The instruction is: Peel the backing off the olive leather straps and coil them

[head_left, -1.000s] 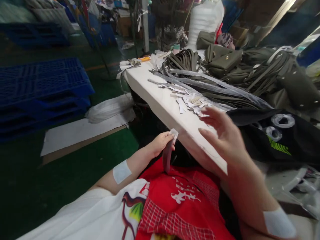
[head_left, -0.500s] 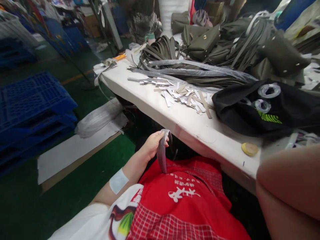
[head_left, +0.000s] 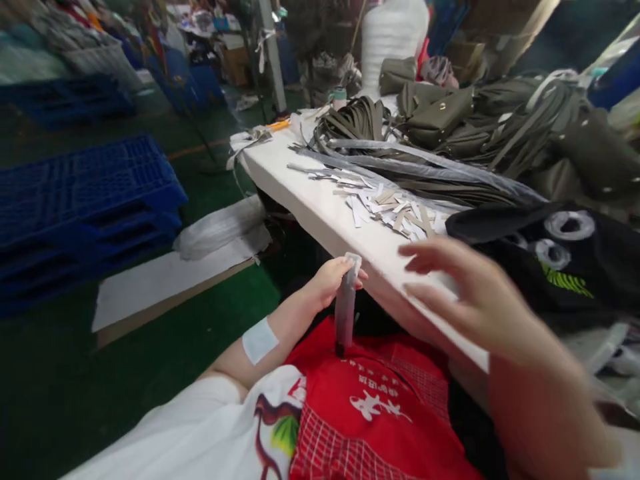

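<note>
My left grip pinches the grey strip near its top, in front of my red apron; my right grip (blurred, nothing visible in it) is parted by the counter. I'd pinch firmly so the strip hangs untwisted.

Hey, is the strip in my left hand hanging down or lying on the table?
Hanging down: the left hand pinches the gray strip near its top; its length drops toward the red apron.
</note>
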Motion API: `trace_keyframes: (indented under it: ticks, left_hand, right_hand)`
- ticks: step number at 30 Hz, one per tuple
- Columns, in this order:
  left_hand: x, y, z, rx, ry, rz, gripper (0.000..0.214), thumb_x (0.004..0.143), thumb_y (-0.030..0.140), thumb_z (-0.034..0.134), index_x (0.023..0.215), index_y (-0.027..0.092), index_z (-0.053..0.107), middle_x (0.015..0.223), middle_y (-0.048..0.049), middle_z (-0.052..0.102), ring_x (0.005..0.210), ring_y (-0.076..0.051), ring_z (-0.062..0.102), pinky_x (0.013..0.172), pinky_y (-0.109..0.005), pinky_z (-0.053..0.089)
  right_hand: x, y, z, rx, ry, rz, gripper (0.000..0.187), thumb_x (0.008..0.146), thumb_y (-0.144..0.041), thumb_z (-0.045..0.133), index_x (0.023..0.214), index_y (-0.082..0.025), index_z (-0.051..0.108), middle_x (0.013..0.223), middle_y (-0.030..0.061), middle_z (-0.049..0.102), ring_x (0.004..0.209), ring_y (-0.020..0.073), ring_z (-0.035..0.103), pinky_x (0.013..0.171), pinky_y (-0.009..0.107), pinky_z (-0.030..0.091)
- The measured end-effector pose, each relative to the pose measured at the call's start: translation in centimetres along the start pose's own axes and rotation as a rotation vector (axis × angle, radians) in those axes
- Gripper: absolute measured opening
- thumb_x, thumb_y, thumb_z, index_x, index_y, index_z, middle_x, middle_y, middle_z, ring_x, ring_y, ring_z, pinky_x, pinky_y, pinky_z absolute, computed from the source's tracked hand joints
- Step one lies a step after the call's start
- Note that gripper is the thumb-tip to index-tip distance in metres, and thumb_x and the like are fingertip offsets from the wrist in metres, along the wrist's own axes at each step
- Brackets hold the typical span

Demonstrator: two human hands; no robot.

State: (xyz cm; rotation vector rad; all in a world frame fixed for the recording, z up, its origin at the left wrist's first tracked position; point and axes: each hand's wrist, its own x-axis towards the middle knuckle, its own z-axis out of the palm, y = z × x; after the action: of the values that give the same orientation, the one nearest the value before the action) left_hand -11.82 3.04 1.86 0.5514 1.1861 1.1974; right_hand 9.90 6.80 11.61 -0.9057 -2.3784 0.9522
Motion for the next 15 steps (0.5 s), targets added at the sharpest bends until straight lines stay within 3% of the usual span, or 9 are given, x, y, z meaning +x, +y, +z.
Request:
trace_keyframes:
  ticks: [3,5,8,13,15]
  left_hand:
    - [-0.1,0.0,0.5,-0.045,-0.033,0.009,0.029,0.092,0.037,0.053,0.081,0.011,0.063,0.069,-0.0067,0.069,0.052,-0.011,0.060,0.052,-0.020,0.046]
    - [-0.3,-0.3,0.7,-0.077,-0.066,0.021,0.030,0.090,0.041,0.057,0.084,0.012,0.062,0.074,-0.0077,0.071,0.058,-0.012,0.062,0.057,-0.022,0.048]
    - [-1.0,-1.0,0.5,-0.067,-0.168,-0.017,0.037,0.087,0.050,0.060,0.084,0.013,0.061,0.077,-0.0088,0.072,0.066,-0.016,0.066,0.064,-0.025,0.050]
    - [-3.0,-1.8,-0.7,0.069,-0.530,-0.233,0.051,0.082,0.064,0.057,0.093,0.014,0.064,0.074,-0.0070,0.069,0.059,-0.015,0.064,0.057,-0.025,0.046]
    - [-3.6,-2.3,-1.1,0.090,-0.533,-0.245,0.046,0.082,0.060,0.061,0.094,0.015,0.062,0.067,-0.0023,0.065,0.049,-0.012,0.057,0.051,-0.023,0.043]
  right_hand:
    - [-0.1,0.8,5.7,0.132,-0.348,0.208,0.045,0.082,-0.054,0.063,0.107,-0.017,0.068,0.081,0.0054,0.069,0.065,0.0176,0.061,0.057,0.027,0.045]
    - [-0.4,1.9,9.5,0.370,-0.428,0.281,0.042,0.087,-0.055,0.052,0.091,-0.017,0.069,0.070,0.0021,0.066,0.058,0.0147,0.055,0.054,0.025,0.041]
    - [-0.6,3.5,12.2,0.645,-0.330,0.389,0.047,0.085,-0.061,0.052,0.068,-0.018,0.059,0.056,-0.0021,0.056,0.046,0.0103,0.043,0.048,0.024,0.034]
    - [0.3,5.4,11.4,0.794,-0.056,0.463,0.052,0.081,-0.066,0.056,0.061,-0.018,0.052,0.051,-0.0022,0.052,0.047,0.0110,0.045,0.050,0.024,0.036]
    - [0.5,5.9,11.2,0.762,-0.033,0.490,0.052,0.078,-0.068,0.057,0.061,-0.019,0.053,0.051,-0.0011,0.053,0.046,0.0116,0.045,0.048,0.025,0.037]
